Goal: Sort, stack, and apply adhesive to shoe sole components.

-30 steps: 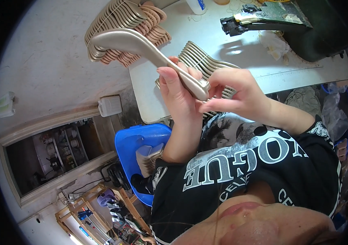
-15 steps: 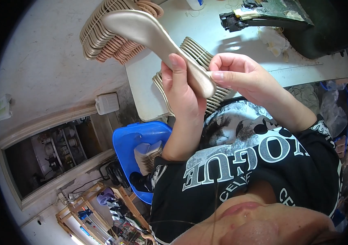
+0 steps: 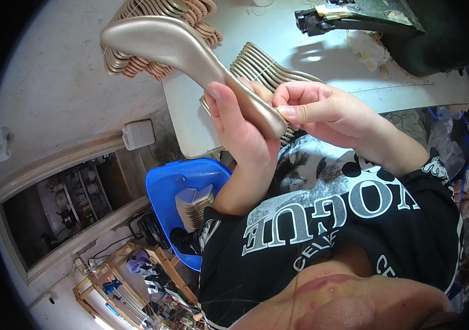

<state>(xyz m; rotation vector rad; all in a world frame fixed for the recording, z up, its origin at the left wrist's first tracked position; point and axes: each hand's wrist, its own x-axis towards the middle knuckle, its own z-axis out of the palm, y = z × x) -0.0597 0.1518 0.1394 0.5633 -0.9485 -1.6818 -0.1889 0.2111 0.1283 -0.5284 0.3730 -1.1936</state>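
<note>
A champagne-gold shoe insole (image 3: 187,50) is held up in front of me, its wide toe end toward the upper left and its heel end near my body. My left hand (image 3: 240,118) is closed around its narrow middle from beneath, thumb along the near edge. At the heel end, my right hand (image 3: 322,110) pinches the insole's edge between thumb and forefinger, the other fingers curled. Whether a scrap or thread sits in that pinch is too small to tell. Behind the insole lies a tied bundle of gold insoles (image 3: 256,61), partly covered by my hands.
More stacked insoles (image 3: 198,14) stand at the white table's (image 3: 182,110) far left. A dark machine (image 3: 377,22) occupies the far right, with a crumpled whitish scrap (image 3: 366,52) beside it. Below the table's left corner stands a blue bin (image 3: 160,187) holding stacked beige pieces (image 3: 195,206).
The insole and both hands have shifted slightly left, and its toe end has swung further left. My right hand still pinches the heel edge.
</note>
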